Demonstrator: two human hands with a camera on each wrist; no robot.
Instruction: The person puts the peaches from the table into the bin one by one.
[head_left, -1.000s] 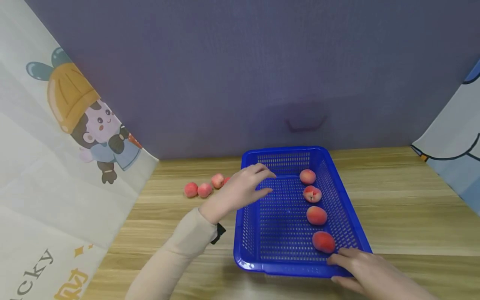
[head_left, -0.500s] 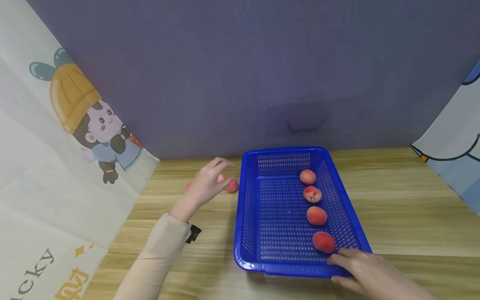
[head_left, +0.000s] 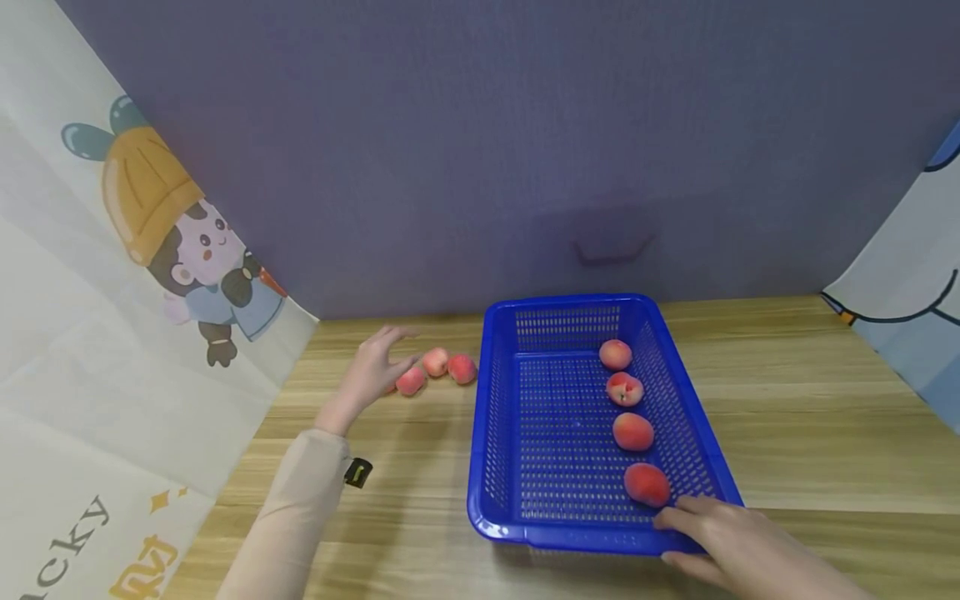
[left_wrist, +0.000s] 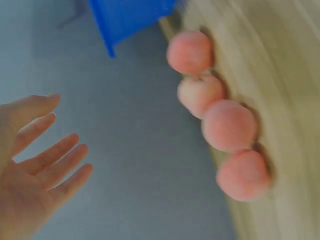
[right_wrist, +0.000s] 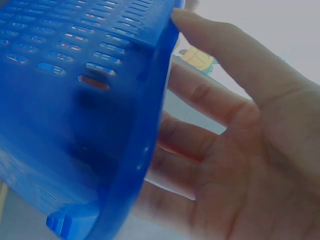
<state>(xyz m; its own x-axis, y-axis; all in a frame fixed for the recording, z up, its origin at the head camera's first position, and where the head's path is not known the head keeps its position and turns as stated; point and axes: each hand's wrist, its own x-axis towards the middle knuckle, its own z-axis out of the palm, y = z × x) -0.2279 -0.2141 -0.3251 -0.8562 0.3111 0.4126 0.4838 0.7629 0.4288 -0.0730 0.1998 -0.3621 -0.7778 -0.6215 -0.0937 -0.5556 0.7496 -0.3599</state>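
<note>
My left hand (head_left: 369,367) hovers above the wooden table with its fingers spread and nothing in them. Beside and partly behind it lies a short row of reddish peaches, the rightmost peach (head_left: 462,368) close to the basket's left wall; the left wrist view shows the row whole, ending in a peach (left_wrist: 243,175). The blue plastic basket (head_left: 481,450) has slotted walls. Down its right side runs a line of several peaches, the nearest a deep red peach (head_left: 647,484). My right hand (right_wrist: 245,130) holds the basket's near right corner by the rim, thumb on the outside, fingers inside.
A grey-purple wall (head_left: 480,167) stands behind the table (head_left: 787,400). To the left hangs a white sheet with a cartoon figure (head_left: 210,250), and another printed sheet (head_left: 915,308) is at the right.
My left hand has moved left from over the basket, past the loose peaches, uncovering the right ones. The right hand, the basket and its peaches have stayed in place.
</note>
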